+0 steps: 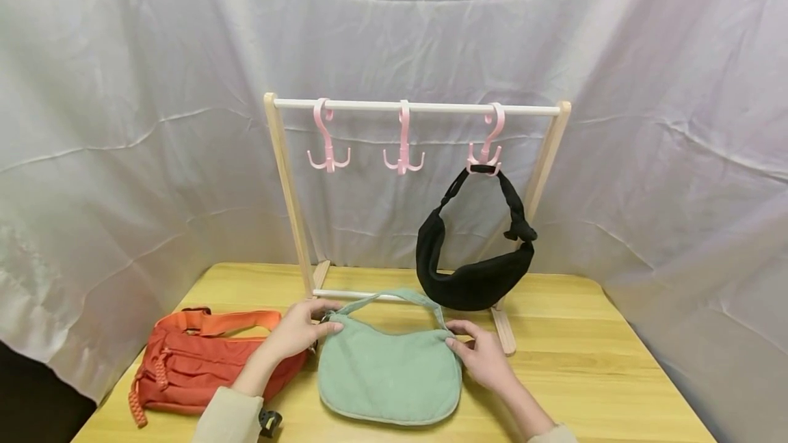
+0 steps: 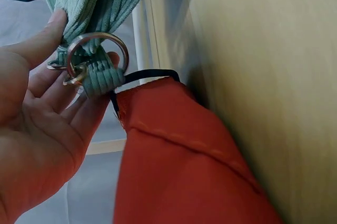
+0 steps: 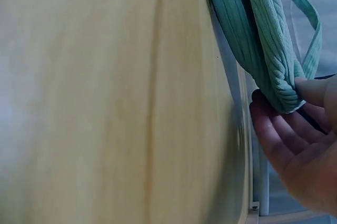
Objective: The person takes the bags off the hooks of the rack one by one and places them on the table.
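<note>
A pale green corduroy shoulder bag (image 1: 390, 371) is held between the two hands at the table's front. My left hand (image 1: 294, 333) pinches its upper left corner, thumb in front and fingers behind. Close up in the left wrist view, a metal ring (image 2: 125, 55) hangs at that corner by the fingers. With thumb and fingers, my right hand (image 1: 483, 357) grips the upper right corner, below the end of the strap (image 1: 406, 294). Beside the left forearm lies a red waist bag (image 1: 203, 368) with an orange strap (image 1: 240, 322), partly hidden behind that arm.
Behind the green bag stands a rack with a white rail (image 1: 363, 105) and wooden posts (image 1: 286, 190). Pink hooks (image 1: 404, 139) hang along it. A black bag (image 1: 477, 282) hangs from the right hook, above the wooden table (image 1: 591, 374). Grey cloth (image 1: 394, 39) surrounds the back and sides.
</note>
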A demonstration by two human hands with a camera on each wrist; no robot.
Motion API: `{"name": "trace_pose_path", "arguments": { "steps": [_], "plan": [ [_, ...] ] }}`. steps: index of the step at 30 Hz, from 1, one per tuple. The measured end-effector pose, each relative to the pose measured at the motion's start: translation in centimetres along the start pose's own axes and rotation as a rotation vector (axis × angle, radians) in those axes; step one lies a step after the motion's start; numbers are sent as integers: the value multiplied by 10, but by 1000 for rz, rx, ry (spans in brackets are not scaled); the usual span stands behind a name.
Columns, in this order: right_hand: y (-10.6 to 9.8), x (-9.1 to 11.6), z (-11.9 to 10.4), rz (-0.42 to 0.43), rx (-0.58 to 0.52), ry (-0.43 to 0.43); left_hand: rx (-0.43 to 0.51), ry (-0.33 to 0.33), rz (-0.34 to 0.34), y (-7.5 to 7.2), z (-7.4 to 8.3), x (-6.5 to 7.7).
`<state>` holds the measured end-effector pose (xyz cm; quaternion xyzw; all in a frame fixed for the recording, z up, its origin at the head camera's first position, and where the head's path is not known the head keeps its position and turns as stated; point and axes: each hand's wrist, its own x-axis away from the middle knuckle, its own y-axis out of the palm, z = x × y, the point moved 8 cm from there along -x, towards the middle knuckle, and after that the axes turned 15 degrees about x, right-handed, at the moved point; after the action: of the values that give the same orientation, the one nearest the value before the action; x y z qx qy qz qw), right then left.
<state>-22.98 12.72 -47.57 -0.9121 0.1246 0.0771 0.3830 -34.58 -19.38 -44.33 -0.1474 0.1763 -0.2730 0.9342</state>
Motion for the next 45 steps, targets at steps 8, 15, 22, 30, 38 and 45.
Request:
{"name": "trace_pose_path", "arguments": {
  "steps": [8, 15, 22, 30, 38, 45],
  "plan": [
    [8, -3, 0, -43, 75, 7, -17, -17, -35, 0, -3, -3],
    [12, -4, 1, -61, 90, 2, 23, -48, -92, 6, -8, -5],
    [16, -7, 3, -77, 131, -19, -24, -62, -106, 7, -14, -4],
    [18, -8, 6, -81, 172, -41, -35, -73, -119, 9, -20, -3],
    [16, -7, 2, -68, 190, -37, -102, -66, -140, 11, -19, -2],
    [16, -5, 2, -79, 178, -37, -117, -88, -143, 11, -24, -1]
  ]
}}
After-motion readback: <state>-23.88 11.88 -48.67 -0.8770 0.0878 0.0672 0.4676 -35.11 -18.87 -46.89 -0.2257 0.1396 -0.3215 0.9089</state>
